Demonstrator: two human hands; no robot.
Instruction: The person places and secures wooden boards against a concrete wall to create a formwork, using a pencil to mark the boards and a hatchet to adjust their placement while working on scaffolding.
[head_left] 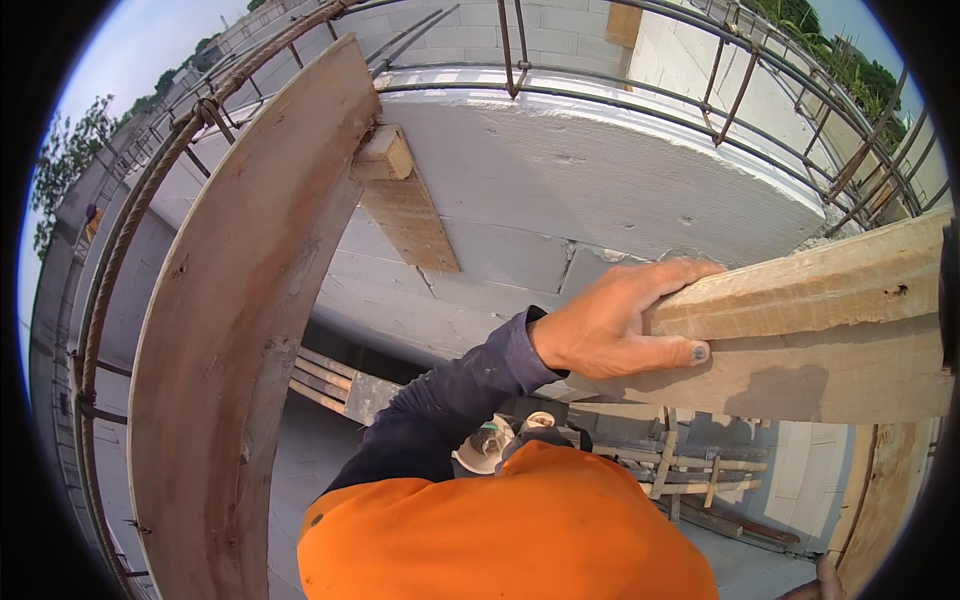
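Observation:
My left hand [630,320] reaches across to the right in a dark blue sleeve. It is closed on the end of a wooden formwork board [800,375], with the fingers over a batten [800,290] along its upper side and the thumb against its face. One thumbnail looks dark. At the lower right edge, my right hand [825,585] shows only a few fingers, closed against the edge of a second wooden board [885,500]; the rest of it is cut off.
A long curved-looking plywood panel [250,300] stands at left beside steel reinforcing bars [100,300]. A short wooden piece [405,205] lies against the grey block wall [600,160]. More rebar [720,95] crosses the top. Poles [700,475] and a white hard hat [485,445] are below.

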